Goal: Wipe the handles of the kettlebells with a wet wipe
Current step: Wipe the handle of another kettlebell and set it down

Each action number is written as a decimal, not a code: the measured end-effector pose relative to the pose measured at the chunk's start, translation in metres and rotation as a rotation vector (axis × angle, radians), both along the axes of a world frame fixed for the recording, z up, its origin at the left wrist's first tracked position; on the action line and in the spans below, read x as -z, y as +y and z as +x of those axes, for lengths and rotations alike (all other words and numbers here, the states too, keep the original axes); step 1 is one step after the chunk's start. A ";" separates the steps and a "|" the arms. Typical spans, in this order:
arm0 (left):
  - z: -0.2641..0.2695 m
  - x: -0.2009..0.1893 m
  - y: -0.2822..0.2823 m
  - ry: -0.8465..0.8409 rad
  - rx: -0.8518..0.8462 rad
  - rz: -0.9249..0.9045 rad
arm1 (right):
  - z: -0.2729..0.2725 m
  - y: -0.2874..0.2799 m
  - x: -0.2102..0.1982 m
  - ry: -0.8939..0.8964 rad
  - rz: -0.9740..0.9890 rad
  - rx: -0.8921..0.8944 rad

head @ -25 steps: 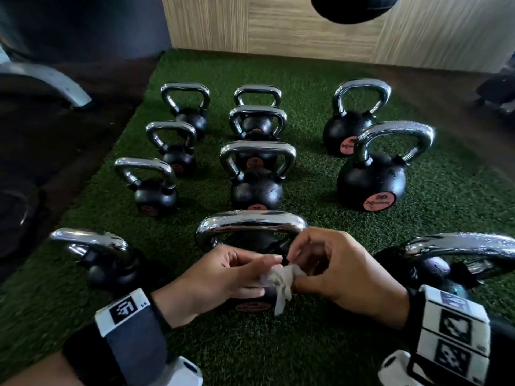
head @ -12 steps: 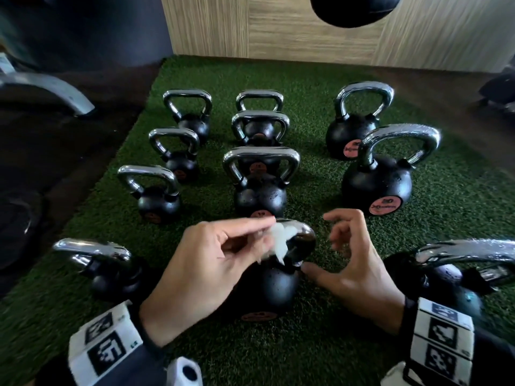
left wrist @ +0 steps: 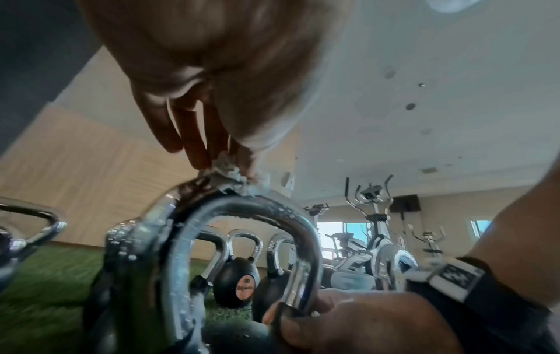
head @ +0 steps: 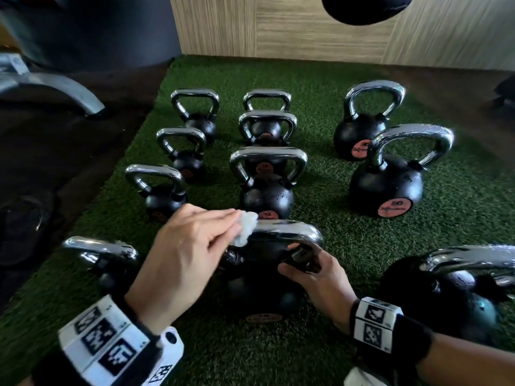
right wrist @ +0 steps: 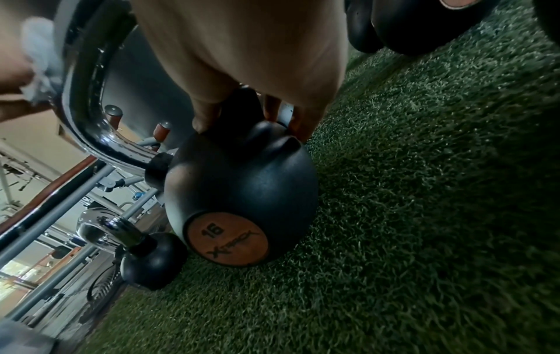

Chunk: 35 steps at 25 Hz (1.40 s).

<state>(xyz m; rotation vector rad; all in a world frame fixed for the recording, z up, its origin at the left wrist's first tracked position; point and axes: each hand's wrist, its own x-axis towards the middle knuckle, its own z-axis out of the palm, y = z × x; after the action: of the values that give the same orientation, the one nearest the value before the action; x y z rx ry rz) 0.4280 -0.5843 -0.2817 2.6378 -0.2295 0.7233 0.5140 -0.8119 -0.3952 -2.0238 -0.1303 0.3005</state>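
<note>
Wiping chrome handle (head: pixel 281 232) of black 16 kettlebell (right wrist: pixel 242 182) near turf's front edge: left hand (head: pixel 189 252) pinches crumpled white wet wipe (head: pixel 246 227) on top bar; right hand (head: pixel 320 280) grips handle's right leg. Next, probably: rub along bar.

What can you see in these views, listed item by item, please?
16 kettlebell: one, black with a chrome handle, front centre on the turf.
Other kettlebells: ten, black and chrome, in rows around and behind it.
Wet wipe: one, white, crumpled on top of the 16 kettlebell's handle.
Artificial turf: one, green, under all the kettlebells.
Wall panel: wood-grain beige, behind the turf.
Cardio machines: several, grey, in the background.
Wristbands: two, black and white markers, one on each wrist.
Left hand: pinches the wet wipe.
Right hand: grips the handle's right leg.
</note>
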 end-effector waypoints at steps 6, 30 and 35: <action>-0.014 0.019 0.011 -0.012 -0.064 -0.099 | 0.003 -0.002 0.003 -0.005 0.005 -0.009; -0.027 0.116 0.012 0.118 -0.156 -0.723 | 0.015 -0.013 -0.021 -0.051 -0.147 -0.145; -0.004 0.108 0.019 0.195 -0.207 -0.642 | 0.001 -0.030 -0.027 -0.108 -0.202 -0.164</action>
<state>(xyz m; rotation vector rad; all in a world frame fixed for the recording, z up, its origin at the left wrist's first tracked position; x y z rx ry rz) 0.4242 -0.5657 -0.3900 2.1033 0.2916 0.4880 0.5150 -0.8424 -0.3683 -2.2354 -0.3471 0.3179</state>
